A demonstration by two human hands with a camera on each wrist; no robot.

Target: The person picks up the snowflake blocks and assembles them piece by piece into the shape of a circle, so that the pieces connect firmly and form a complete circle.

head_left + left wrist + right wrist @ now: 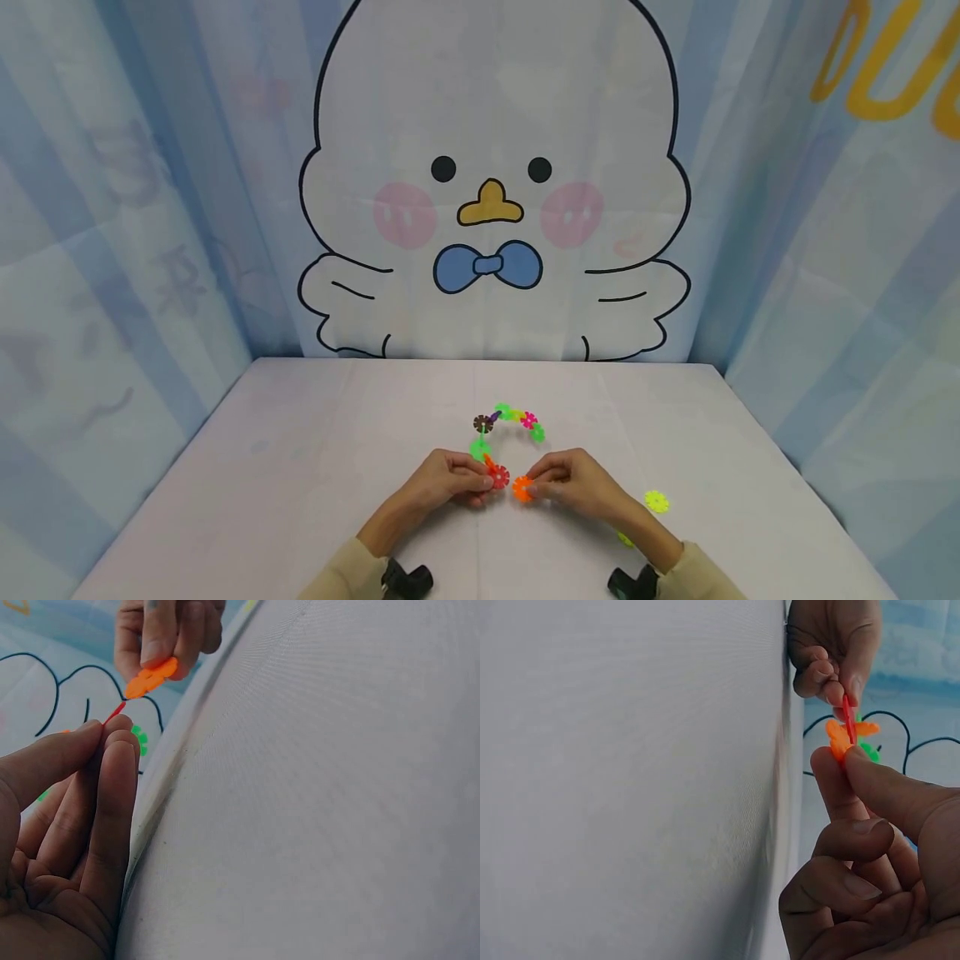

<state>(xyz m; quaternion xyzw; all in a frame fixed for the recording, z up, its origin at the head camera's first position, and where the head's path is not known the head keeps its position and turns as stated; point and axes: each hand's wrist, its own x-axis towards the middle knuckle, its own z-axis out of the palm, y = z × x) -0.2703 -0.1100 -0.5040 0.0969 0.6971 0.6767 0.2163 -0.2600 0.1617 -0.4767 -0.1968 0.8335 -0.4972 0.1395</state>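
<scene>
My left hand [446,479] pinches a red notched plastic disc [500,477] between thumb and fingers. That disc is at the near end of a curved chain of linked snowflake discs, with an orange one beside it, then a green disc [480,448], a brown disc [483,424] and several more, ending in a green disc [537,432]. Between thumb and forefinger, my right hand [573,482] holds a loose orange disc [522,488]. A narrow gap parts it from the red disc in the head view. The left wrist view shows the orange disc [152,677] facing the red edge [114,712].
A yellow disc [656,502] lies on the white table [300,483], right of my right forearm. Another yellow disc [626,539] is partly hidden by that forearm. Fabric with a cartoon bird [487,108] hangs behind the table, and curtains line both sides.
</scene>
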